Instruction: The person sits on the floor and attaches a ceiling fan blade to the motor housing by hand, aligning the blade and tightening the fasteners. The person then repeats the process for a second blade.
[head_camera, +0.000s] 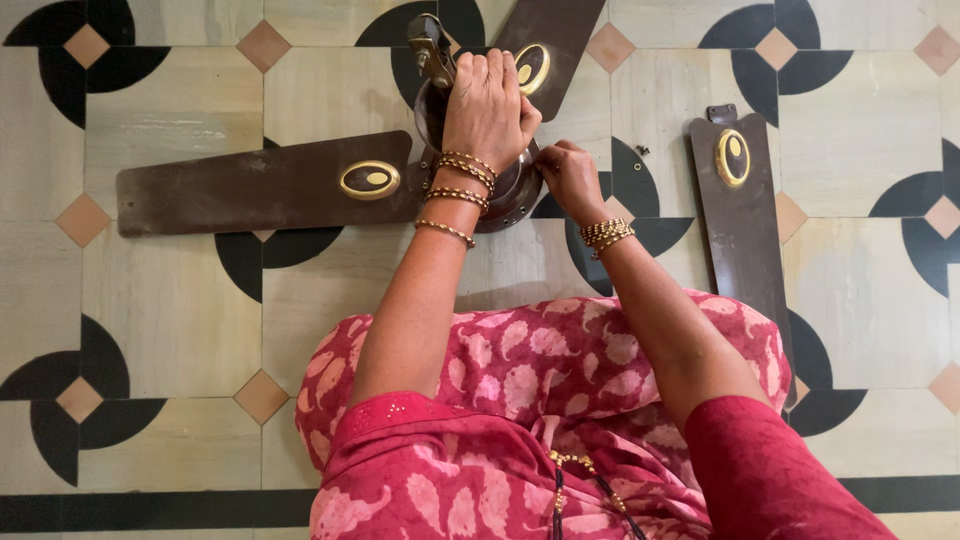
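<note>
Dismantling of ceiling fan motor (500, 195) underway on floor (180, 310): left hand (487, 105) grips its top, right hand (568, 178) pinches narrowly at a blade fastening, likely needing steady turning next.

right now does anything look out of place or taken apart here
Yes. One brown fan blade lies loose on the tiled floor, apart from the fan hub, while two other blades still join it. A small dark bit, perhaps a screw, lies beside it. The left hand rests on the hub; the right hand is at its edge.
</note>
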